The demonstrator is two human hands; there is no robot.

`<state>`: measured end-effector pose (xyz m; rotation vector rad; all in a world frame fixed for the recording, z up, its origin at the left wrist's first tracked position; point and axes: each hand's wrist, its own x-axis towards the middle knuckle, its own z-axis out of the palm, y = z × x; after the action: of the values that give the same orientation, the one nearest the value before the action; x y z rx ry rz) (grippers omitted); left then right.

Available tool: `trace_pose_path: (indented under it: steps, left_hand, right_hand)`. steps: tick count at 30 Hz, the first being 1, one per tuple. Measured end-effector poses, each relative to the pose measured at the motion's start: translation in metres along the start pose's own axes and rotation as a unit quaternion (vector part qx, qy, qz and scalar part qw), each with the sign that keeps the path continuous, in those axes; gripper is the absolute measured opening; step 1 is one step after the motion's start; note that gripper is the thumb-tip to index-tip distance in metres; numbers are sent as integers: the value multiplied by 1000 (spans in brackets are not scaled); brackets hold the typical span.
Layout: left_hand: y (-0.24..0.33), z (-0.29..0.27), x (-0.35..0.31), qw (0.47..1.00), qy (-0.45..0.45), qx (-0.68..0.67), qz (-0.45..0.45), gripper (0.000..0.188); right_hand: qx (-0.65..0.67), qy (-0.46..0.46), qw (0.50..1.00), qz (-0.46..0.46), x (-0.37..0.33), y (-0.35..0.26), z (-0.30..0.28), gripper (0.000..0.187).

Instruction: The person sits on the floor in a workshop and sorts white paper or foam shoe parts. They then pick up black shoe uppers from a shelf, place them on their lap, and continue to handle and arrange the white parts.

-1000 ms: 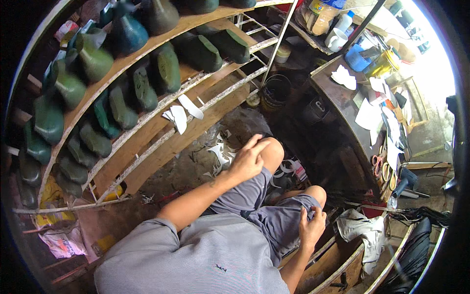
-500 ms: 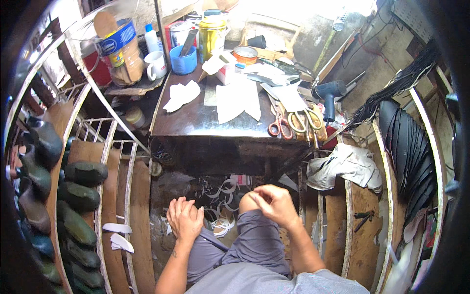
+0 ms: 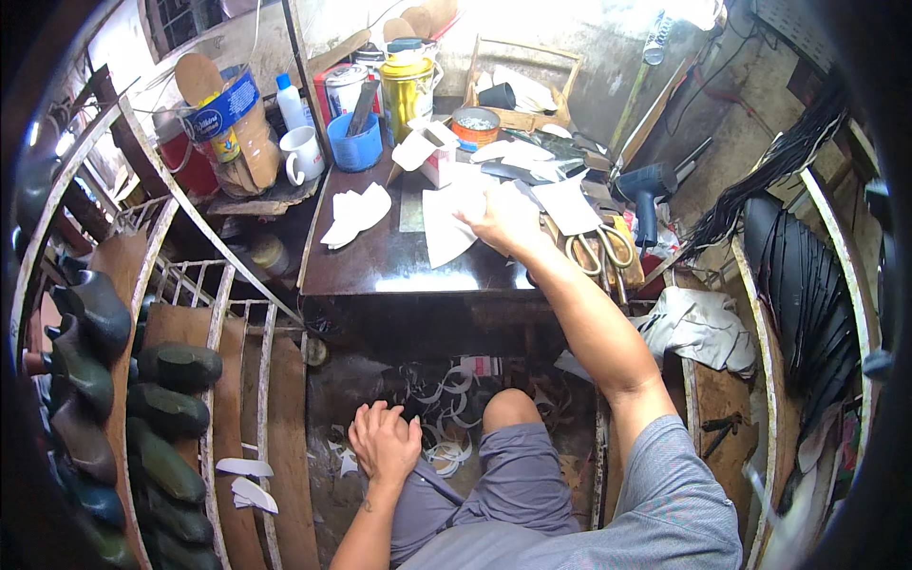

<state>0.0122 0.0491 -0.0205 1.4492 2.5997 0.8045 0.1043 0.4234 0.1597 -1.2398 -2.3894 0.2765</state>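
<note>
My right hand (image 3: 510,223) reaches over the dark tabletop (image 3: 380,261) and lies on the white cut sheets (image 3: 445,233). Its thumb stands apart from the fingers; glare washes out the fingertips. On my left knee rests my left hand (image 3: 385,445), fingers spread, holding nothing. Left of the sheets is a small pile of white cut pieces (image 3: 356,214). A small open white box (image 3: 435,157) stands just behind. Scissors with pale loop handles (image 3: 598,252) lie right of my right hand, beside another white piece (image 3: 570,204). My forearm covers the red-handled scissors.
A blue tub (image 3: 354,147), a yellow can (image 3: 407,95) and a white mug (image 3: 302,157) stand at the back left. A blue-grey heat gun (image 3: 646,195) is at the right. Racks flank me, with dark shoe lasts (image 3: 176,366) left and a grey cloth (image 3: 698,328) right. White scraps litter the floor.
My right hand has left the area by my right knee and stretched forward onto the white sheets. My left hand stays on the left knee. The view has shifted slightly.
</note>
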Motion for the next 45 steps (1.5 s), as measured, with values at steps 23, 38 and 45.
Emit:
trace_pose_path:
  steps: [23,38,45]
  left_hand:
    - [-2,1,34,999,-38,-21,-31,33]
    - [4,-2,74,999,-17,27,-11,30]
    - [6,3,84,999,-22,27,-35,30]
  right_hand:
    - [-87,159,977,109,213,153,-46,40]
    - [58,80,947,305,372,192,-18,90]
    - [-30,32,947,318,392,200,-19,87]
